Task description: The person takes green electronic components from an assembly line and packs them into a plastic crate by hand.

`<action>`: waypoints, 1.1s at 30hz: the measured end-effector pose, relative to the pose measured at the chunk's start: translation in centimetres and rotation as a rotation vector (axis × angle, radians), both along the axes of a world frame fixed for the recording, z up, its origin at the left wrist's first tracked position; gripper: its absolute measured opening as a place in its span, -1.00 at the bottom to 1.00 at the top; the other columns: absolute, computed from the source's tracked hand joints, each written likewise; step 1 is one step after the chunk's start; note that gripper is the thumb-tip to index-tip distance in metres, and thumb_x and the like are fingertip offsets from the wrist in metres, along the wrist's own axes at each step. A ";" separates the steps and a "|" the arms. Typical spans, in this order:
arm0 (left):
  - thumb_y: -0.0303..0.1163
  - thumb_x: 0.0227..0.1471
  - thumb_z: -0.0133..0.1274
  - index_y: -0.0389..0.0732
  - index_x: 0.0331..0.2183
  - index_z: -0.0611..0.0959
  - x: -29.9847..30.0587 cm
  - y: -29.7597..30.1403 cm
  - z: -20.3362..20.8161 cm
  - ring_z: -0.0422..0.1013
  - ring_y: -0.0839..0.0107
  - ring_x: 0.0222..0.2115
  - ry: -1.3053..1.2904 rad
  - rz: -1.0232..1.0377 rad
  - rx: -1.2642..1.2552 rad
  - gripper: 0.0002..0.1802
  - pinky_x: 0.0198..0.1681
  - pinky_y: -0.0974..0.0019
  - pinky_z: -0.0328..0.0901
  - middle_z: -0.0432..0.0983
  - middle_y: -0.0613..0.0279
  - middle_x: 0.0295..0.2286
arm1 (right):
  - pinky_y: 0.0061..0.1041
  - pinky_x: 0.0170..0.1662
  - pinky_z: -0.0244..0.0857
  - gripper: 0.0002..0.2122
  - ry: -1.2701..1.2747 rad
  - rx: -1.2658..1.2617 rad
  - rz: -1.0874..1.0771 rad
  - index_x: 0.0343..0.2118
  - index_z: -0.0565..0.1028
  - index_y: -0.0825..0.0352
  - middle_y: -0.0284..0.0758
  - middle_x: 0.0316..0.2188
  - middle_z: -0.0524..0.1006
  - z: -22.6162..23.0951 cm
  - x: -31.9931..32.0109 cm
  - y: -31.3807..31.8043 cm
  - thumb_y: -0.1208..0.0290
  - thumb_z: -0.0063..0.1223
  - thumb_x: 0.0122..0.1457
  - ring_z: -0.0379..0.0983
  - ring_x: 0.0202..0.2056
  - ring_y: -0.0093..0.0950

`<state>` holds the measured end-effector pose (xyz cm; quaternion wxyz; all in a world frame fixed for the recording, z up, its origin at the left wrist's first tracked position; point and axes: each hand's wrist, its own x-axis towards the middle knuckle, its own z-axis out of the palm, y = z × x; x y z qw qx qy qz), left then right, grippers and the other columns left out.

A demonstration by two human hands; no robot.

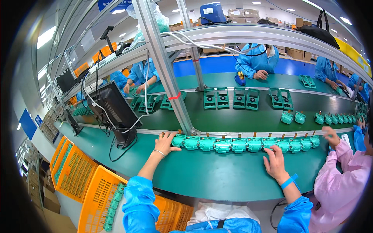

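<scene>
A long row of green plastic housings (223,146) runs along the green workbench, side by side. At the row's left end, my left hand (164,143) rests against the end housing (191,143), thumb apart along its near side and fingers at the back. My left wrist wears a bracelet. My right hand (276,163), with a blue band (289,181) at the wrist, hovers over the near edge of the row, right of its middle. Its fingers are apart and bent forward, with the fingertips at or just above a housing; contact there cannot be made out.
Orange crates (97,200) with green parts stand at lower left. A black monitor (112,106) and an aluminium post (163,70) rise behind the bench. Beyond, a green belt (175,118) carries trays and housings. A pink-sleeved co-worker (340,171) works close on my right.
</scene>
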<state>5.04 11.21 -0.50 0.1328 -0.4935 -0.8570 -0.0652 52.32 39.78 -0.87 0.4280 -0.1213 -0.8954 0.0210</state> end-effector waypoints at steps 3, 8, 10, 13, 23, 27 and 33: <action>0.38 -0.31 0.34 0.09 0.21 0.44 -0.1 -0.4 0.0 0.31 0.01 0.14 -0.008 0.041 -0.026 0.09 -0.04 -0.18 0.36 0.40 0.21 0.09 | -0.26 -0.11 0.38 -0.51 -0.004 -0.013 0.017 0.05 0.47 0.32 -0.08 0.00 0.35 0.1 0.0 -0.1 0.63 0.30 0.00 0.39 -0.15 -0.16; 0.40 -0.33 0.33 0.08 0.16 0.49 0.5 -3.4 0.6 0.37 0.07 0.08 0.057 0.066 -0.005 0.05 -0.13 -0.11 0.36 0.45 0.22 0.01 | -0.26 -0.11 0.39 -0.53 -0.020 -0.004 0.061 0.04 0.48 0.33 -0.07 0.00 0.35 -0.1 -0.6 -0.3 0.64 0.29 0.00 0.40 -0.16 -0.15; 0.36 -0.36 0.37 0.07 0.11 0.53 1.6 -6.0 3.0 0.41 0.11 0.01 0.202 0.012 0.025 0.01 -0.22 -0.04 0.33 0.49 0.25 -0.07 | -0.25 -0.09 0.38 -0.53 -0.027 -0.039 0.064 0.03 0.48 0.33 -0.06 0.01 0.35 -0.5 -0.7 -0.4 0.65 0.28 0.00 0.41 -0.14 -0.12; 0.30 -0.44 0.41 0.02 0.04 0.57 4.6 -11.1 9.1 0.43 0.14 -0.12 0.339 0.046 0.134 -0.02 -0.22 0.05 0.29 0.50 0.27 -0.16 | -0.17 0.04 0.36 -0.55 -0.052 -0.029 0.048 0.03 0.48 0.38 -0.02 -0.04 0.38 -0.7 0.2 -0.1 0.68 0.22 0.01 0.38 -0.02 -0.04; 0.23 -0.34 0.45 -0.11 0.03 0.57 8.1 -39.2 5.5 0.44 -0.01 -0.06 0.089 0.849 0.115 -0.05 -0.04 -0.04 0.40 0.53 0.06 -0.11 | -0.17 0.16 0.26 -0.58 -0.108 -0.127 0.069 0.11 0.43 0.43 -0.01 0.08 0.31 -2.1 0.5 0.7 0.72 0.10 0.14 0.33 0.09 -0.04; 0.39 -0.34 0.39 -0.07 0.13 0.51 8.9 -46.5 -4.5 0.39 -0.07 0.09 -0.200 1.093 -0.053 0.09 0.04 -0.09 0.38 0.49 0.04 0.05 | -0.19 0.16 0.26 -0.58 -0.124 -0.153 0.055 0.12 0.42 0.42 -0.01 0.10 0.29 -2.6 0.2 0.7 0.73 0.07 0.16 0.32 0.09 -0.04; 0.45 -0.33 0.36 -0.03 0.19 0.47 8.9 -45.5 -11.0 0.28 -0.16 0.20 -0.436 1.274 -0.104 0.15 0.10 -0.20 0.33 0.38 -0.07 0.18 | -0.21 0.18 0.24 -0.60 -0.127 -0.106 -0.002 0.12 0.41 0.44 -0.01 0.10 0.28 -2.6 0.6 0.8 0.72 0.06 0.19 0.31 0.11 -0.04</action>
